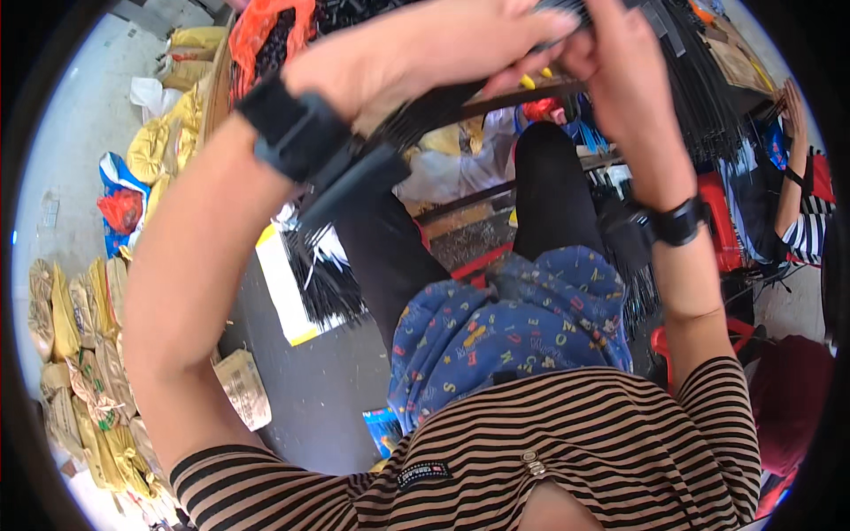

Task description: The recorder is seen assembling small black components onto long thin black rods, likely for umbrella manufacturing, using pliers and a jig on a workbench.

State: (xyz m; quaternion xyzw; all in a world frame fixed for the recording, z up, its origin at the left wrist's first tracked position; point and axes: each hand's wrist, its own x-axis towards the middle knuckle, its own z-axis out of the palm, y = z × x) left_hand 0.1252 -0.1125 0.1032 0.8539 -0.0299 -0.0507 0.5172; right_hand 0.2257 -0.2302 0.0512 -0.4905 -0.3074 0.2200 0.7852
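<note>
My left hand (531, 40) and my right hand (615, 40) meet over the worktable at the top edge, slightly blurred. Their fingers are closed around a dark grey-black bundle (562, 11), which looks like black cable ties; the picture's edge cuts part of it off. To the right of my right hand lies a thick heap of long, thin black cable ties (704, 97), hanging over the table edge. More black strips (425, 115) stick out below my left forearm. Black wrist devices are strapped to both arms.
An orange-red plastic bag (261, 40) with black pieces sits at the table's upper left. Yellow sacks (164, 142) and stacked brown sacks (88, 354) stand along the left. Black strips (332, 283) lie by my left leg. Another person's arm (792, 159) shows at far right.
</note>
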